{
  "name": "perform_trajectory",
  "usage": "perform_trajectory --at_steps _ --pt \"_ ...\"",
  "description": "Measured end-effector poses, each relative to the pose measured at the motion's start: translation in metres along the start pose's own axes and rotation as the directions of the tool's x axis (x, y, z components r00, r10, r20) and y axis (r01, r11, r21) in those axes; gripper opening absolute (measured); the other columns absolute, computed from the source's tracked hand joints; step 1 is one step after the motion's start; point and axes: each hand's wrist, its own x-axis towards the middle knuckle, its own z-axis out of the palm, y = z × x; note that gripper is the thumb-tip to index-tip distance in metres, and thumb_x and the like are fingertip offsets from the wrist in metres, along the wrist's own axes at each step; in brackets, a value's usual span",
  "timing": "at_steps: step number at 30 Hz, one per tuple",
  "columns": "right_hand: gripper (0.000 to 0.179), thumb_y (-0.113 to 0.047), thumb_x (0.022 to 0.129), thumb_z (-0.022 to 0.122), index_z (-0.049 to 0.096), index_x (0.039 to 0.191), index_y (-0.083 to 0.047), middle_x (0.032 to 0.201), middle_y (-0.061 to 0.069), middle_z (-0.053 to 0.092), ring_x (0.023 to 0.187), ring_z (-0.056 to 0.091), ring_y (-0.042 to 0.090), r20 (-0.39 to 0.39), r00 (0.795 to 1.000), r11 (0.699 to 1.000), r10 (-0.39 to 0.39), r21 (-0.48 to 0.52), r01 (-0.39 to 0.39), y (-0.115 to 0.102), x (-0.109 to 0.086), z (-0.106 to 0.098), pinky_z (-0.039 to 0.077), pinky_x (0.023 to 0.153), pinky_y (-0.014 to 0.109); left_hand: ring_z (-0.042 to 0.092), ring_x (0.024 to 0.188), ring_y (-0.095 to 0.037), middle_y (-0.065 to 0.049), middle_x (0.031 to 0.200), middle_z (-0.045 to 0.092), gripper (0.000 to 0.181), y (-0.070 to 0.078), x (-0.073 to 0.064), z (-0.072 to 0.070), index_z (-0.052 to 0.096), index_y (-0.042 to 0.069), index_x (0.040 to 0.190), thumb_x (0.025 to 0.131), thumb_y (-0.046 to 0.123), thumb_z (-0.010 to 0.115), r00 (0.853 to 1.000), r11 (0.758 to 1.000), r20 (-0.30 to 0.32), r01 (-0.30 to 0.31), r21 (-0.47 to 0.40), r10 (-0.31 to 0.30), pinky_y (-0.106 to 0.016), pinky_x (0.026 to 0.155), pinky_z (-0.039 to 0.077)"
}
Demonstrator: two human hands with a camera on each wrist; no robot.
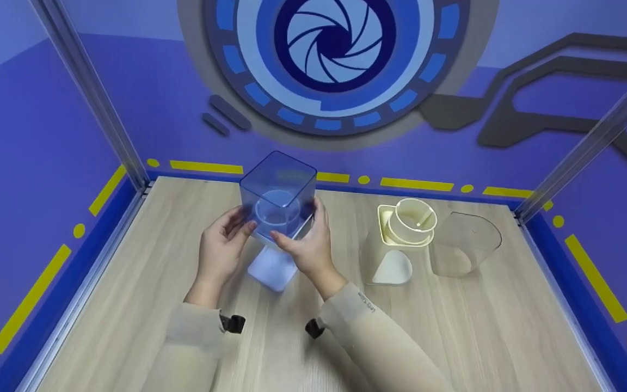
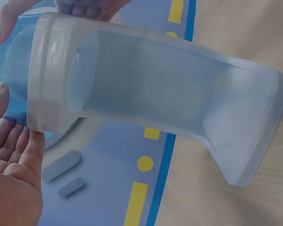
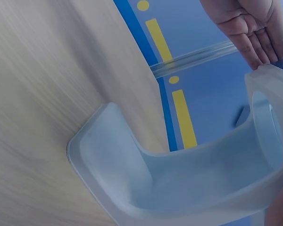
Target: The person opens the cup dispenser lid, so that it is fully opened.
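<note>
Above the wooden table [image 1: 128,310], the pale stand [image 1: 272,269] runs upright, foot down, straight ahead of the person, with the clear blue box [image 1: 278,188] at its top. The left hand [image 1: 220,250] and right hand [image 1: 312,242] grip the box's base from opposite sides, about equally near. From above, most of the stand is hidden; I can't tell whether the box sits fully home.
</note>
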Motion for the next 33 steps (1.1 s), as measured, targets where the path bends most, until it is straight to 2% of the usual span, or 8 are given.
perform_trajectory --at_steps 6,12,16,21,27,33 --pt "0.130 -0.045 0.075 0.099 0.028 0.174 -0.003 0.169 0.021 0.049 0.156 0.051 0.038 -0.016 1.000 1.000 0.004 -0.021 -0.004 0.000 -0.012 0.002 0.034 0.137 0.064 0.067 0.148 -0.036 -0.020 0.156 0.070 0.050 0.002 -0.011 -0.001 0.067 0.002 0.153 0.109 0.020 0.078 1.000 1.000 -0.003 0.030 0.002 -0.030 -0.022 0.115 0.057" --pt "0.136 -0.053 0.072 0.101 0.028 0.174 0.000 0.171 0.024 0.047 0.158 0.049 0.041 -0.024 1.000 0.999 -0.011 -0.049 0.009 0.000 -0.013 0.001 0.033 0.138 0.064 0.068 0.148 -0.036 -0.021 0.155 0.070 0.050 0.003 -0.012 0.000 0.067 0.002 0.153 0.108 0.020 0.078 1.000 1.000 -0.016 0.023 -0.002 -0.023 -0.021 0.115 0.057" --pt "0.138 -0.057 0.072 0.101 0.028 0.173 0.002 0.170 0.024 0.048 0.159 0.048 0.041 0.001 1.000 0.999 -0.029 -0.044 0.029 0.003 -0.012 -0.002 0.033 0.139 0.063 0.069 0.146 -0.037 -0.022 0.153 0.072 0.049 0.003 -0.016 0.003 0.068 -0.001 0.151 0.107 0.015 0.080 0.999 0.999 -0.042 0.013 -0.031 -0.014 -0.018 0.113 0.058" --pt "0.146 -0.073 0.070 0.097 0.028 0.173 0.004 0.171 0.027 0.047 0.164 0.044 0.044 0.073 0.996 0.998 -0.050 -0.040 0.053 0.009 -0.007 -0.011 0.030 0.140 0.064 0.072 0.142 -0.039 -0.025 0.146 0.075 0.046 0.006 -0.025 0.010 0.071 -0.004 0.144 0.103 0.010 0.083 0.994 0.999 -0.109 -0.005 -0.032 0.002 -0.021 0.112 0.060" --pt "0.153 -0.091 0.067 0.089 0.031 0.172 0.004 0.162 0.024 0.055 0.161 0.046 0.041 0.184 0.979 0.995 -0.090 -0.028 0.096 0.016 0.008 -0.027 0.028 0.141 0.064 0.076 0.132 -0.042 -0.028 0.133 0.079 0.038 0.012 -0.035 0.028 0.076 -0.008 0.130 0.096 0.003 0.088 0.970 0.999 -0.240 -0.042 -0.034 0.033 -0.027 0.110 0.062" --pt "0.154 -0.091 0.064 0.091 0.035 0.170 0.006 0.159 0.026 0.058 0.152 0.053 0.035 0.255 0.957 0.988 -0.141 0.102 0.118 0.027 0.019 -0.042 0.033 0.139 0.058 0.081 0.121 -0.038 -0.023 0.124 0.084 0.035 0.013 -0.048 0.048 0.081 -0.005 0.121 0.090 0.004 0.094 0.941 0.996 -0.336 -0.067 -0.052 0.046 -0.024 0.102 0.065"
